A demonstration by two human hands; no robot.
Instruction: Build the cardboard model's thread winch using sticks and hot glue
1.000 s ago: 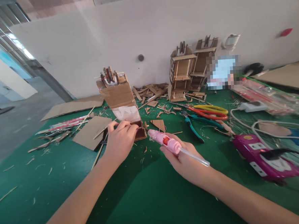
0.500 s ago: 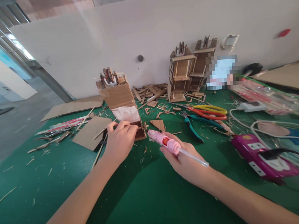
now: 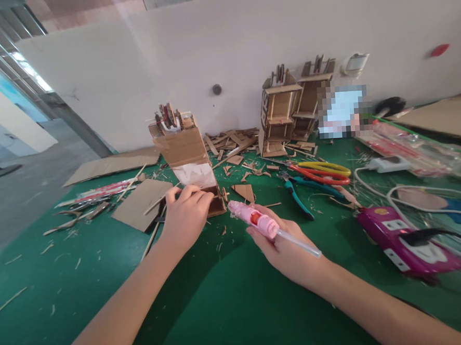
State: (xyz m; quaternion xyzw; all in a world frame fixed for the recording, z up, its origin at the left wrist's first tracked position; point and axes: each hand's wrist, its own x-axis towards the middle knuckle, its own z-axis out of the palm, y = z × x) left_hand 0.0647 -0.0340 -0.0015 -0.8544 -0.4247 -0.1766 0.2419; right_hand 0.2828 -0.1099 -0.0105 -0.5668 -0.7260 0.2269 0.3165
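A tall cardboard structure (image 3: pixel 186 149) with notched cardboard pieces at its top and a white patch low down stands on the green table. At its base is my left hand (image 3: pixel 188 211), fingers bent over the lower edge and gripping it; the fingertips are partly hidden. My right hand (image 3: pixel 290 247) is wrapped round a pink hot glue gun (image 3: pixel 254 218), from whose rear a clear glue stick (image 3: pixel 299 242) sticks out. The glue gun's nozzle points left toward the structure's base, a short gap away from it.
Two similar cardboard structures (image 3: pixel 279 104) stand by the wall, near a heap of cardboard scraps (image 3: pixel 232 141). Scissors (image 3: pixel 324 173) and teal-handled pliers (image 3: pixel 298 199) lie to the right. A purple power strip (image 3: pixel 406 242) with cables is at far right. A cardboard sheet (image 3: pixel 141 204) lies left.
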